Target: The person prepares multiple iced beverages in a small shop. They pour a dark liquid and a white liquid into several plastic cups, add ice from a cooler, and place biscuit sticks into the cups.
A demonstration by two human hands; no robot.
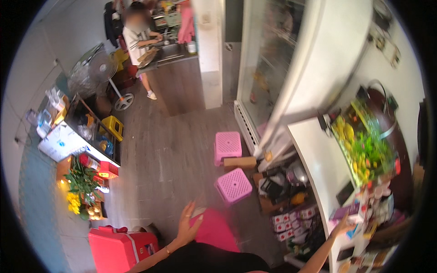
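My left hand (188,223) hangs in front of my body with its fingers apart and nothing in it. Beneath it show the pink cloth (216,230) over my legs and the grey wood-look floor (153,174). Over at the white counter (315,150) on the right, my right hand (341,226) has its fingers against a purple-and-white box (346,212). Whether they grip it is unclear. Close to that hand lies a small blue item (351,232), partly hidden. A dark phone-like slab (346,253) rests nearer to me on the counter.
Two pink plastic stools (228,143) and a cardboard box (239,162) stand on the floor. A red cooler box (112,250) is at left. Beyond are a pedestal fan (103,66), a glass-door cabinet (269,68) and a person (138,41) at a sink. An aquarium (365,143) sits at right.
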